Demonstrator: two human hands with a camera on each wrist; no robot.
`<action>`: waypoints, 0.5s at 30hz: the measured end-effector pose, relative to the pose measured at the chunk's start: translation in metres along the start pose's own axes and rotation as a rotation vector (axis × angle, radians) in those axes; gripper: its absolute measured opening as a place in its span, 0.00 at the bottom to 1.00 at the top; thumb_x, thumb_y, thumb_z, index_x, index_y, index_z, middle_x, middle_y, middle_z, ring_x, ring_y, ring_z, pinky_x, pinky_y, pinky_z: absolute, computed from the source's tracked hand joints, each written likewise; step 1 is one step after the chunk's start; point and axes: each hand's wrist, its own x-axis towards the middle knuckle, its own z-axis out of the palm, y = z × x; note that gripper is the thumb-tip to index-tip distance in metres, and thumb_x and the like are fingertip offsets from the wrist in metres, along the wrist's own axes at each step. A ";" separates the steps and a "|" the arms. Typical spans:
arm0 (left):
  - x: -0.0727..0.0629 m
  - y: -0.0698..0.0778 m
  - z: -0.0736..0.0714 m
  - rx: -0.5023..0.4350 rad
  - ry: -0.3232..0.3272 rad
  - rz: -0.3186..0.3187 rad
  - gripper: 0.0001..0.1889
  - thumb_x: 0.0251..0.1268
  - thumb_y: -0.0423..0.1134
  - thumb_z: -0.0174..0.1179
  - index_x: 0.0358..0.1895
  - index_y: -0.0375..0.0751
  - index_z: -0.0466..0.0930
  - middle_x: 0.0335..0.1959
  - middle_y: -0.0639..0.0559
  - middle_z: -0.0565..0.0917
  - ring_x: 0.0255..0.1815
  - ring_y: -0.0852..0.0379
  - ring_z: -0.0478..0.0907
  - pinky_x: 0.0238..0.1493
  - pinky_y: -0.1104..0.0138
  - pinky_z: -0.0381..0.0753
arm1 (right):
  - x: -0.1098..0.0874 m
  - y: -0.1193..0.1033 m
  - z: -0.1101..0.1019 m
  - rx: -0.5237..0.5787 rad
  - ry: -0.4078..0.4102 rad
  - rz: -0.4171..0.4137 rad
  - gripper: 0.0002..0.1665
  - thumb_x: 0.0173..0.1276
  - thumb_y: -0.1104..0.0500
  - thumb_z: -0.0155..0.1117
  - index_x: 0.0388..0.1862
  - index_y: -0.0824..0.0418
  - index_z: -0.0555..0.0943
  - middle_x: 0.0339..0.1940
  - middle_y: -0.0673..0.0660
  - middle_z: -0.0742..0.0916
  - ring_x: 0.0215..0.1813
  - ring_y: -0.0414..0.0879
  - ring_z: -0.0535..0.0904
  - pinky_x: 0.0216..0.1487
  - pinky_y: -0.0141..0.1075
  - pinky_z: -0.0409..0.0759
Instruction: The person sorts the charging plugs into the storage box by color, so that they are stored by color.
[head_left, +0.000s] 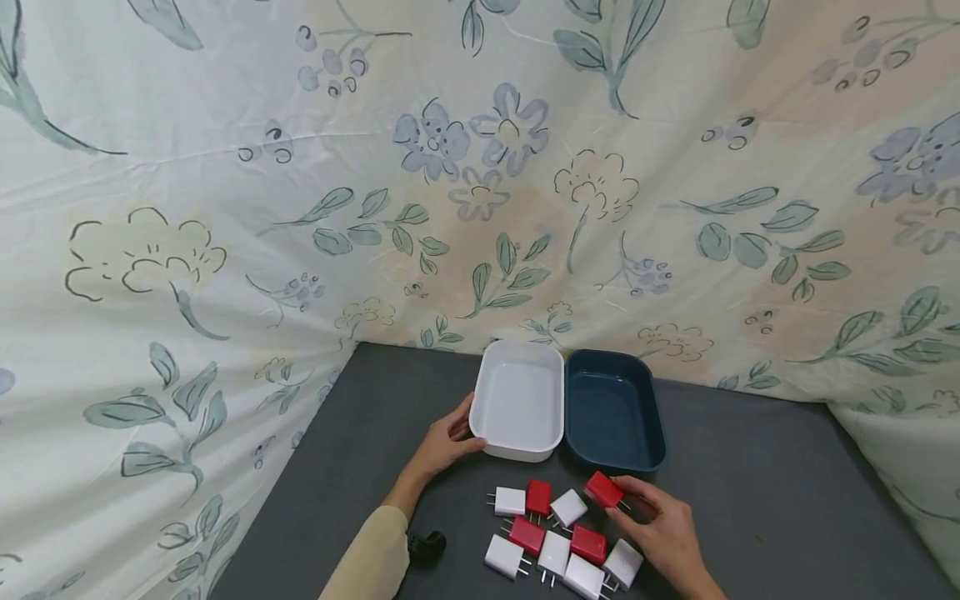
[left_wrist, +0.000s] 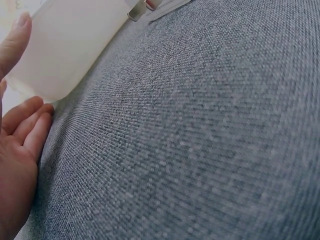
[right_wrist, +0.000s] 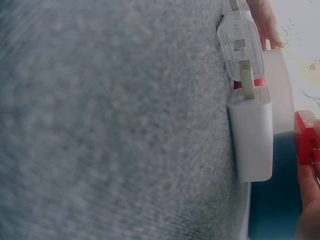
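Observation:
My right hand (head_left: 663, 527) pinches a red plug-in charger (head_left: 602, 489) between thumb and fingers, just off the front edge of the dark blue bin (head_left: 654, 417). In the right wrist view, the same red charger (right_wrist: 303, 137) sits in the fingertips. My left hand (head_left: 444, 443) rests against the left side and near corner of the white bin (head_left: 517, 449), fingers fairly straight and thumb toward the front. Several white chargers (head_left: 555, 553) and red chargers (head_left: 588, 544) lie loose in front of the bins, prongs showing on many.
Both bins stand side by side on a dark grey cloth surface (head_left: 750, 492), near its back edge. A floral curtain (head_left: 480, 208) hangs behind and at the sides. Beside the left sleeve lies a small black object (head_left: 427, 547), its kind unclear.

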 end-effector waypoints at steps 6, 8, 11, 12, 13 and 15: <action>0.001 0.001 0.000 0.007 0.006 -0.009 0.48 0.56 0.41 0.71 0.78 0.53 0.52 0.75 0.54 0.64 0.72 0.53 0.67 0.70 0.58 0.70 | 0.003 -0.002 0.001 -0.037 0.020 -0.021 0.27 0.43 0.66 0.82 0.46 0.60 0.85 0.43 0.56 0.90 0.43 0.38 0.87 0.42 0.34 0.87; 0.001 0.001 0.000 0.009 0.007 -0.012 0.48 0.56 0.42 0.71 0.78 0.55 0.52 0.75 0.55 0.64 0.72 0.54 0.67 0.70 0.59 0.69 | 0.004 -0.003 0.001 -0.045 0.022 -0.021 0.27 0.43 0.67 0.82 0.46 0.60 0.85 0.43 0.56 0.90 0.43 0.40 0.87 0.42 0.34 0.87; 0.001 0.000 0.000 0.008 0.003 -0.004 0.48 0.57 0.41 0.71 0.78 0.58 0.52 0.75 0.55 0.64 0.73 0.54 0.67 0.70 0.59 0.69 | 0.006 -0.004 0.002 -0.048 0.019 -0.019 0.27 0.43 0.67 0.82 0.46 0.60 0.85 0.43 0.56 0.90 0.43 0.40 0.87 0.43 0.34 0.87; 0.001 -0.001 0.000 0.004 0.001 -0.001 0.47 0.57 0.41 0.71 0.78 0.59 0.52 0.75 0.55 0.63 0.73 0.54 0.66 0.70 0.59 0.69 | 0.007 -0.004 0.002 -0.050 0.017 -0.020 0.27 0.43 0.67 0.82 0.47 0.60 0.85 0.43 0.56 0.90 0.43 0.40 0.87 0.43 0.33 0.87; 0.001 -0.002 0.000 0.005 0.001 0.004 0.47 0.57 0.41 0.71 0.77 0.59 0.52 0.75 0.55 0.63 0.73 0.54 0.66 0.70 0.59 0.69 | 0.007 -0.004 0.002 -0.047 0.017 -0.021 0.27 0.43 0.68 0.82 0.47 0.60 0.85 0.43 0.55 0.90 0.43 0.40 0.87 0.43 0.33 0.87; 0.000 -0.003 0.000 0.000 0.003 0.010 0.47 0.57 0.40 0.71 0.78 0.58 0.51 0.75 0.55 0.63 0.73 0.53 0.66 0.70 0.58 0.69 | 0.008 -0.005 0.004 -0.032 0.015 -0.022 0.27 0.43 0.68 0.81 0.47 0.61 0.85 0.44 0.56 0.90 0.44 0.40 0.87 0.44 0.32 0.87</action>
